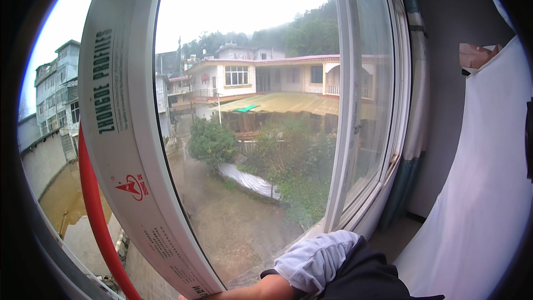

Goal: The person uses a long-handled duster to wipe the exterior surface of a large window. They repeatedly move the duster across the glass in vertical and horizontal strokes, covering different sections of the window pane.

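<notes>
A white window profile (125, 133) bearing printed writing rises along the left, bent by the lens, with a dark gasket strip on its right edge. Hazy glass (266, 216) appears to fill the space to the right of it. My right forearm (262, 288), in a grey cuff (316, 258) and dark sleeve (362, 275), reaches in from the lower right to the profile's bottom end. Only a sliver of my right hand (182, 297) shows beside the profile; the picture's edge cuts off the rest, so its grip is hidden. My left hand is out of view.
A red pole (93, 200) stands outside at left. To the right are another white sash (339, 133), the window track (374, 204), a curtain (416, 112) and white sheeting (479, 183). Outside lie a muddy yard (225, 233), shrubs (212, 139) and a low house (266, 77).
</notes>
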`<state>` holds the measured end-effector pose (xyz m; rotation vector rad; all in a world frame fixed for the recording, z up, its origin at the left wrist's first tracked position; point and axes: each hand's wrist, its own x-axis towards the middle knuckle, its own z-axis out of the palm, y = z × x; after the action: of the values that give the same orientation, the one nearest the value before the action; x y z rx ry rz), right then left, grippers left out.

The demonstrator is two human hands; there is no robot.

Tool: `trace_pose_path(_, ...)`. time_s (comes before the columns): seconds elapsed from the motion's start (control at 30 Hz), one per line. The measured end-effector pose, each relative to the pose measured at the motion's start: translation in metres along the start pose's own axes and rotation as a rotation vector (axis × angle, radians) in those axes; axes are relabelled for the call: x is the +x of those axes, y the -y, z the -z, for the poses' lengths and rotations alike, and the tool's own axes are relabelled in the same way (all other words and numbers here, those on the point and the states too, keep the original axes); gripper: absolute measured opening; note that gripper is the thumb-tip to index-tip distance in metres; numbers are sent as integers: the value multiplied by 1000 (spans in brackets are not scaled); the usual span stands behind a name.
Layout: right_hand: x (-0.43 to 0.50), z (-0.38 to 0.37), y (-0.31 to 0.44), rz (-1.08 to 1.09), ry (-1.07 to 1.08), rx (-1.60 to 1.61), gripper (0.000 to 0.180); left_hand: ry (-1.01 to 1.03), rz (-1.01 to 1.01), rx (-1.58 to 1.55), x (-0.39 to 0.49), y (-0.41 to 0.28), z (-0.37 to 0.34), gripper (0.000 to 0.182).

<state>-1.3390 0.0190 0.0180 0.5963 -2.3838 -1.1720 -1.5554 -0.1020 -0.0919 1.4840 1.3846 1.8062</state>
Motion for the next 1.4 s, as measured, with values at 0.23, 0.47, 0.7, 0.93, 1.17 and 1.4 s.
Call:
trace_pose_path(0.23, -12, -2, -5, 99, 15, -77, 16, 50, 52, -30, 0, 11, -5, 36)
trace_pose_path(0.47, -60, 9, -2, -37, -40, -49, 19, 51, 66, -90, -8, 13, 2, 33)
trace_pose_path(0.7, -119, 32, 14, -410, 267, -64, 16, 55, -121, -294, 47, -33, 3, 37)
trace_pose_path(0.93, -146, 53, 18, -558, 196, -115, 17, 214, -166, -478, 133, -154, -37, 43)
trace_pose_path(1.17, -146, 52, 14, -565, 106, -119, 18, 312, -149, -511, 202, -223, -77, 39)
trace_pose_path(1.4, -147, 55, 13, -449, 187, -72, 6, 182, -345, -221, 319, -289, -107, 29)
